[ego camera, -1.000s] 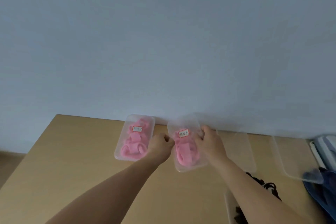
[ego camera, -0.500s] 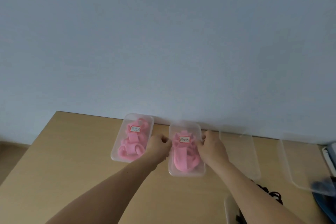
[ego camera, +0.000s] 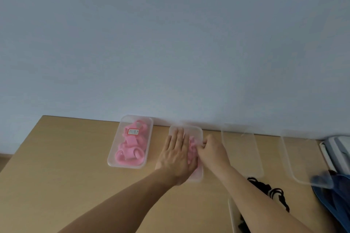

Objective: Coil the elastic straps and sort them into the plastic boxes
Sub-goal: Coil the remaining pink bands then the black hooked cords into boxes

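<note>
Evidently the closing of a filled box is the step in hand. A clear rectangular plastic box (ego camera: 197,132) lies on the pale wooden table (ego camera: 66,157), close to the grey-blue wall (ego camera: 170,43). The left hand (ego camera: 177,157) is laid flat upon its lid, fingers straight and held close together, pressing down. The right hand (ego camera: 212,150) is set at the right rim of that box, its fingers curled and pinching the edge. Coiled pink elastic straps (ego camera: 192,145) are glimpsed inside, in the gap between the two hands. Just to the left, and apart from it, a lidded clear plastic box (ego camera: 113,154) is filled with more pink coils (ego camera: 130,149) and bears a white label (ego camera: 133,131).

The pink sorting is judged to be almost finished. For the next move, the rim would need to be pressed all round until the lid is seated. The tangled black elastic straps (ego camera: 269,189) beside the right forearm would then have to be coiled and placed in one of the two empty clear trays (ego camera: 240,149) by the wall.

Much is hidden. Whether the lid is fully seated cannot be told, since the pressed box is blurred and largely covered. The black straps are partly masked by the forearm. A pale container (ego camera: 232,213) is cut off at the lower edge, and a blue object (ego camera: 333,195) at the right border cannot be identified.
</note>
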`<state>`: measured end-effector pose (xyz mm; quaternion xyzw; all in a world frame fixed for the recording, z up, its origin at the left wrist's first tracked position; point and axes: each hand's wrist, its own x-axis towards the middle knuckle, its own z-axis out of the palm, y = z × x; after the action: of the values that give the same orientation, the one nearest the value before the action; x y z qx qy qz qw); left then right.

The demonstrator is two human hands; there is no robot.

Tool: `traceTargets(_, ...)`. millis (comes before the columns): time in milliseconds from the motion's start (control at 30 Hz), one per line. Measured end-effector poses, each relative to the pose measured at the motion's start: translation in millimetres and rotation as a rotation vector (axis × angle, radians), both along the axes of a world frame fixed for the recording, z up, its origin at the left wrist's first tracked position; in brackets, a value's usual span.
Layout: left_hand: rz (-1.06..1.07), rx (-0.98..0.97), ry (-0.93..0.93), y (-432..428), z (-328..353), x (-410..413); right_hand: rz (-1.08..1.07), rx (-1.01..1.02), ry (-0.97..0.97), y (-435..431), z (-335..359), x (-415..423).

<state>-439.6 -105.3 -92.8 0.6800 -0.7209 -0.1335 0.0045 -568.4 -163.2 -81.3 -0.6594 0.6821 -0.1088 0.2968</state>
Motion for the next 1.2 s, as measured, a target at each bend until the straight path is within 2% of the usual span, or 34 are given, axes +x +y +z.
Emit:
traceTargets(167, -0.017, 0.005, -0.044, -2, -8, 2, -0.006, 0.025, -0.008, -17, 4, -3)
traceTargets(500, -0.093, -0.053, -0.087, -9, -5, 7, -0.008, -0.11, -0.058, -38, -1, 8)
traceTargets(667, -0.09, -0.043, -0.101, -12, -12, 7, -0.069, -0.066, -0.097, -44, -2, 12)
traceTargets(867, -0.051, -0.053, -0.087, -14, -15, 6, -0.052, -0.081, -0.162, 8, -7, -1)
traceTargets(967, -0.036, -0.062, -0.064, -14, -16, 6, -0.127, -0.028, -0.222, 37, -17, -10)
traceTargets(1200, -0.024, -0.071, -0.045, -14, -16, 6, -0.212, 0.059, -0.319, 46, -10, -8)
